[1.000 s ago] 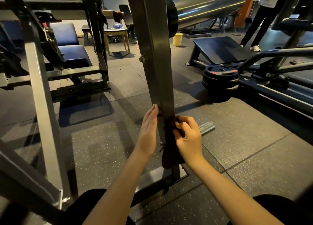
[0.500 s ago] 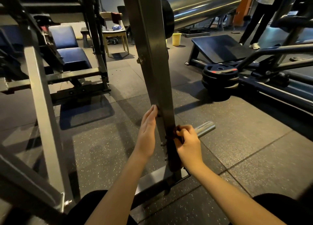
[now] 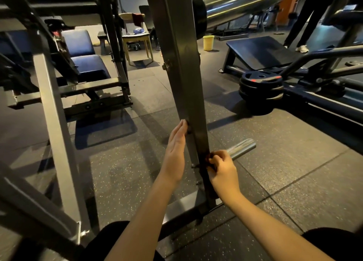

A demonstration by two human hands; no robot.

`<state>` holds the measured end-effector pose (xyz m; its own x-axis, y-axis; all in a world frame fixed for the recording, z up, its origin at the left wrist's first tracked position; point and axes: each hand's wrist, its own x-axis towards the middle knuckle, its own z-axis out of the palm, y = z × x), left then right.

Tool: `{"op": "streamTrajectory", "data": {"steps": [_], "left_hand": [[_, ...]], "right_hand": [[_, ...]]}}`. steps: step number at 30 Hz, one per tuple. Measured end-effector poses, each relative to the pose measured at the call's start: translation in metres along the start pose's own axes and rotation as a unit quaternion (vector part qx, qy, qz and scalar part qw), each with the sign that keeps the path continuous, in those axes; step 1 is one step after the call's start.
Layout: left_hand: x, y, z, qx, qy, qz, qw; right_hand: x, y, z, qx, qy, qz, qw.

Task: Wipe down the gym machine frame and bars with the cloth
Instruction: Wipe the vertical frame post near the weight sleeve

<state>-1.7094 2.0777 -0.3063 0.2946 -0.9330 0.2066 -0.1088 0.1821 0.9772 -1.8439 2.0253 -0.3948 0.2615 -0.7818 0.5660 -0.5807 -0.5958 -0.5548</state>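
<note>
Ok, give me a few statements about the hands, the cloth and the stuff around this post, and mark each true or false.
1. The right hand grips the dark cloth against the upright post. True.
2. The left hand is curled round the post. False: its fingers lie straight against the post's side.
3. The weight plates sit stacked to the right of the post. True.
4. The bin behind the post is blue. False: it is yellow.

A tall gray post (image 3: 182, 83) stands in the middle. The left hand (image 3: 175, 152) lies flat on its nine o'clock side, fingers straight. The right hand (image 3: 222, 170) squeezes a dark cloth (image 3: 205, 179) against the post's three o'clock side, lower down. A shiny bar (image 3: 242, 147) pokes out at two o'clock from that hand. Round weights (image 3: 261, 87) are stacked farther off.
</note>
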Motion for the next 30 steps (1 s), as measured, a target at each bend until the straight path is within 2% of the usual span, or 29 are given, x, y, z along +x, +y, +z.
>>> {"op": "streamTrajectory", "data": {"steps": [6,8,12,14,16,20,22,25,27,30], "left_hand": [[0.002,0.001,-0.001,-0.006,-0.003,0.003,1.0],[0.002,0.001,-0.002,-0.003,-0.004,0.003,1.0],[-0.001,0.001,-0.003,0.004,-0.008,0.006,1.0],[-0.001,0.003,-0.002,0.005,-0.005,0.003,1.0],[-0.002,0.003,-0.001,0.008,-0.006,-0.002,1.0],[-0.001,0.001,-0.001,0.009,-0.011,-0.005,1.0],[0.0,0.002,-0.001,0.007,-0.007,-0.005,1.0],[0.0,0.003,-0.002,0.012,-0.008,-0.002,1.0],[0.0,0.003,-0.003,0.01,-0.005,-0.005,1.0],[0.0,0.002,-0.003,0.019,-0.006,-0.001,1.0]], "right_hand": [[0.042,-0.041,-0.025,0.016,0.111,-0.103,0.988],[0.037,-0.033,-0.019,0.018,0.095,-0.082,0.992],[0.006,-0.009,-0.003,0.024,-0.005,0.02,1.0],[0.006,-0.009,-0.002,0.022,-0.016,0.049,0.998],[0.015,-0.022,-0.009,0.034,0.002,0.051,0.998],[0.037,-0.038,-0.026,0.059,0.066,-0.042,0.995],[0.031,-0.029,-0.02,0.073,0.046,-0.013,0.996],[0.009,-0.003,-0.001,0.046,-0.039,0.076,0.995],[-0.003,0.01,0.007,0.045,-0.074,0.092,0.992],[-0.002,0.006,0.008,0.036,-0.064,0.092,0.993]]}}
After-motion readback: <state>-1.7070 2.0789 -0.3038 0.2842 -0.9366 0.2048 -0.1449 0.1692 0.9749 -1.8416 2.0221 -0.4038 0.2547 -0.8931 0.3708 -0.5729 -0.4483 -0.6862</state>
